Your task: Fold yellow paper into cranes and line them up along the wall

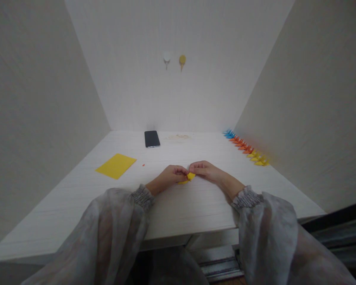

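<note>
A small piece of folded yellow paper [191, 176] is held between my two hands, low over the near middle of the table. My left hand [172, 174] grips it from the left with thumb and fingers, and they hide part of it. From the right, my right hand [206, 170] pinches its edge with the fingertips. A bit of yellow also shows below the left fingers. To the left lies a yellow paper sheet [116, 166], flat on the white table [178, 209].
A dark phone [152, 139] lies near the back wall. Folded paper cranes in blue [229, 134], orange [241, 144] and yellow [258, 158] line the right wall. A tiny orange scrap [143, 164] sits beside the sheet. Two hooks, white [166, 58] and yellow [182, 60], are on the back wall.
</note>
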{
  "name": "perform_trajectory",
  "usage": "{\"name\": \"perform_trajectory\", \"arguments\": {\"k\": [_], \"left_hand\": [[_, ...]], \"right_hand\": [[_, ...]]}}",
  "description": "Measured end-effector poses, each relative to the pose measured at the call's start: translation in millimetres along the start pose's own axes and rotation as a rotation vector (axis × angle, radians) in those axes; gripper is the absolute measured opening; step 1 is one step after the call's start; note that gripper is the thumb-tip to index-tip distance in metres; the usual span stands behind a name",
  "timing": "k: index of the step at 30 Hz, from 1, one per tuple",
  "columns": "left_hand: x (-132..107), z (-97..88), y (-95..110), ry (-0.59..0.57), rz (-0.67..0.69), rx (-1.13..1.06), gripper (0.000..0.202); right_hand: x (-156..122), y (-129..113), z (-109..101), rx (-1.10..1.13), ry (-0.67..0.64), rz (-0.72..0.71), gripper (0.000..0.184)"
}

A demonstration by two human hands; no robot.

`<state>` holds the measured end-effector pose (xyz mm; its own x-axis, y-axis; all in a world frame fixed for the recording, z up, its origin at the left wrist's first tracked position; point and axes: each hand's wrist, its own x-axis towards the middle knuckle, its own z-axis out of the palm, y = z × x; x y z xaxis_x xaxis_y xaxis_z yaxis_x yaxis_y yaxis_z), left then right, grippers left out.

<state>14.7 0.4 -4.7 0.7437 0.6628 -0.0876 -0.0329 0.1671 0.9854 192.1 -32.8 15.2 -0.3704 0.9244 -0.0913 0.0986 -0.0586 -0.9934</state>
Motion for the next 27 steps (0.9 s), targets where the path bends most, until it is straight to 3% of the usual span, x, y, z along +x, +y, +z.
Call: {"name": "perform_trajectory", "arguments": {"k": [5,9,11,16,27], "left_hand": [[1,-1.5,0,0.001,0.016,0.012,0.023],[1,-2.4,0,0.063,0.046,0.035,0.024],[2,-2.6,1,0.131,0.062,0.036,0.024],[2,-3.3,4,0.218,0.079,0.022,0.024],[3,-3.1,4,0.172,0.102,0.026,0.031]], "right_hand": [[3,-2,-9,-0.076,0.371,-0.195,0.025],[-7,-10,-15,-0.243,0.547,-0.386,0.019],[-13,-14,-12,-0.368,0.501,-0.447,0.018],[-16,-13,5,-0.62,0.218,-0.475,0.015],[-10,-3,12,-0.818,0.365,-0.452,0.013]]}}
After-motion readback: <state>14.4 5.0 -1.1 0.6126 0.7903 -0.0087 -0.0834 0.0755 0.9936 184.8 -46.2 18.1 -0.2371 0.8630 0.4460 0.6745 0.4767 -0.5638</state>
